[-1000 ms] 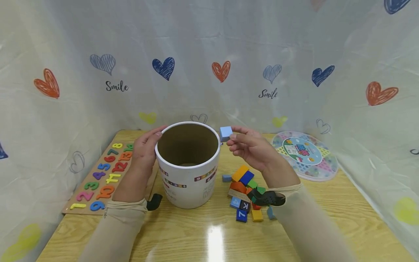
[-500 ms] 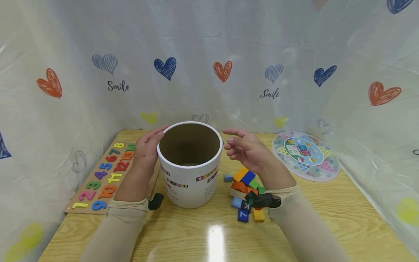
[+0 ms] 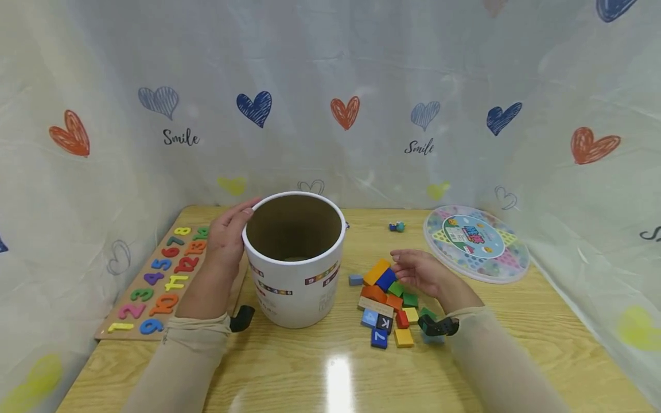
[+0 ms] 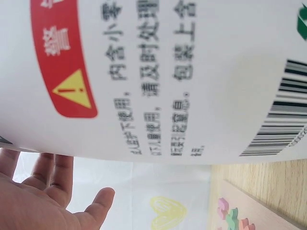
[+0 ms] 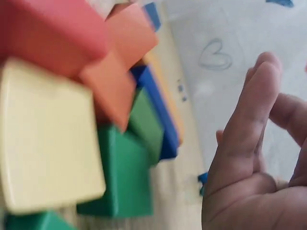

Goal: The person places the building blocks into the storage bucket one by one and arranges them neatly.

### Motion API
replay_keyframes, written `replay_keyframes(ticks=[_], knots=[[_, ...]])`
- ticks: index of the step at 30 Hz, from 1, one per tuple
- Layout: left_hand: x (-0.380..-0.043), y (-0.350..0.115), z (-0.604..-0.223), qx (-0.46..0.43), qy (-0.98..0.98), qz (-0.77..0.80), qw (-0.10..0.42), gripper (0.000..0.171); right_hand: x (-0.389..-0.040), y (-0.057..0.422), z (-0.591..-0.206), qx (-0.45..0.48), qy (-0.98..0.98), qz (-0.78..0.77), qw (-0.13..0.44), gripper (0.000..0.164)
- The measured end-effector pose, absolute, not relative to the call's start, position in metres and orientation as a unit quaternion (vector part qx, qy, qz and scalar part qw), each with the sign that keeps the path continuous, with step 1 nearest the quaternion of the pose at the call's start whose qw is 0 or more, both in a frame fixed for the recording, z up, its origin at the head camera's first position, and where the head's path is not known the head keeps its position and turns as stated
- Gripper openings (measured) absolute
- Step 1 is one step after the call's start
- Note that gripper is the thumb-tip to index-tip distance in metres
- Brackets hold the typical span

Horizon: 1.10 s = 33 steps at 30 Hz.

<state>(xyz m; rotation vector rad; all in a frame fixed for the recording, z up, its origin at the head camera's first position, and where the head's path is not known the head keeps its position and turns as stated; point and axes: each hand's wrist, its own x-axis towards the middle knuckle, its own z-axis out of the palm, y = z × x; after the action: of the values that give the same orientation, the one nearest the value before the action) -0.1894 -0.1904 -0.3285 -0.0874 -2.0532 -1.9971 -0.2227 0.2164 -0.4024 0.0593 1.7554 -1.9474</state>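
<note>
A white bucket [image 3: 294, 292] stands upright on the table, its inside dark. My left hand [image 3: 227, 241] rests against its left side near the rim. In the left wrist view the fingers touch the wall and one finger stands away from it; the bucket's printed label and barcode fill most of that view. To the right of the bucket lies a loose pile of coloured blocks, among them an orange block [image 3: 377, 272], a dark blue block [image 5: 153, 110] and a yellow block [image 3: 404, 337]. My right hand [image 3: 426, 275] hovers at the pile's right edge, fingers extended, holding nothing.
A wooden number board [image 3: 155, 275] with coloured numerals lies at the left. A round patterned game board [image 3: 476, 244] is at the right back. Small blue-green pieces [image 3: 396, 226] lie behind the pile. A heart-printed curtain [image 3: 310, 103] encloses the table.
A second ago my right hand pinched a light blue block beside the bucket's rim; that block is gone from the hand, which has moved right and down to the pile. The left hand stays put.
</note>
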Motion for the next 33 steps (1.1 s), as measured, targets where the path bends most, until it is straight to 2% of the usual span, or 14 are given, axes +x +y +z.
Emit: replay_keyframes(ticks=[14, 23, 33], knots=[[-0.192, -0.193, -0.334, -0.020, -0.707, -0.696, 0.123, 0.038, -0.259, 0.205, -0.423, 0.014, 0.761, -0.572, 0.307, 0.040], [-0.193, -0.190, -0.329, -0.039, -0.706, -0.693, 0.139, 0.039, -0.248, 0.221, -0.424, 0.054, 0.763, -0.560, 0.317, 0.035], [-0.191, -0.190, -0.330, -0.022, -0.713, -0.688, 0.134, 0.040, -0.233, 0.210, -0.429, 0.024, 0.784, -0.536, 0.313, 0.041]])
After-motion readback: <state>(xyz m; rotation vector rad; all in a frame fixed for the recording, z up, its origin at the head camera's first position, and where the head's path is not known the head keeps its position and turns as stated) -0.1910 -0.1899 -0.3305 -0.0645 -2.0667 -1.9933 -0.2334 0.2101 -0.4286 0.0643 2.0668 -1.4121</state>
